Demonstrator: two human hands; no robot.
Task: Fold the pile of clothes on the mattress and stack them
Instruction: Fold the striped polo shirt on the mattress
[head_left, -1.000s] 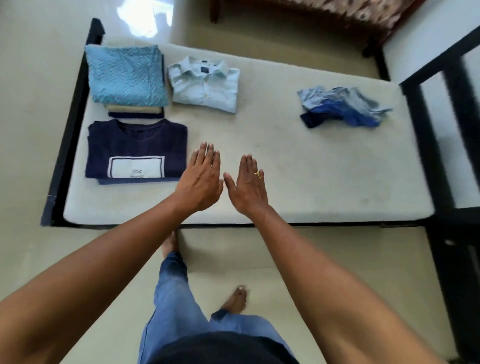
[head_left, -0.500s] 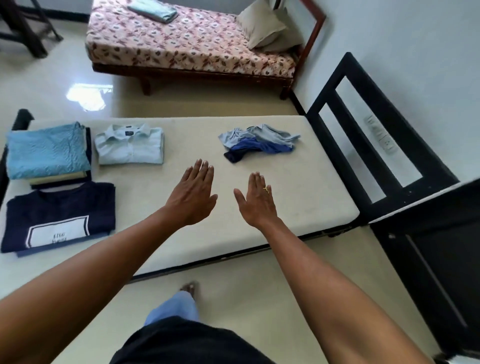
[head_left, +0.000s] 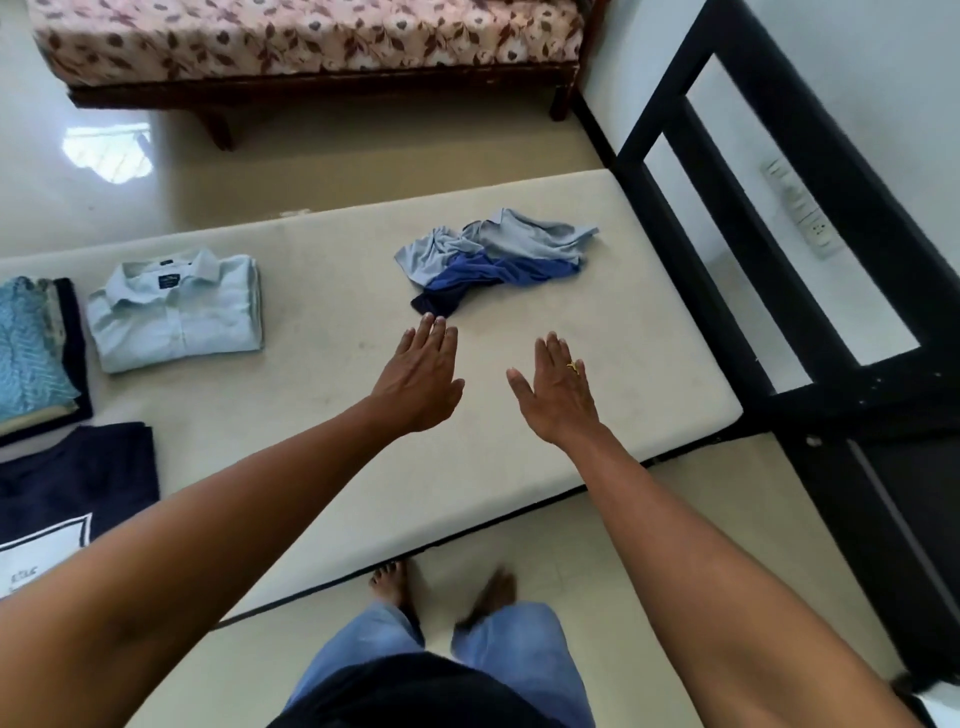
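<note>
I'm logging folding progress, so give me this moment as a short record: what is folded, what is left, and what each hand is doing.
unfolded: crumpled pile, grey and blue, on the mattress
folded: light-blue shirt; navy T-shirt; patterned stack
left hand: open, empty, fingertips near the crumpled pile
right hand: open, empty, over bare mattress
</note>
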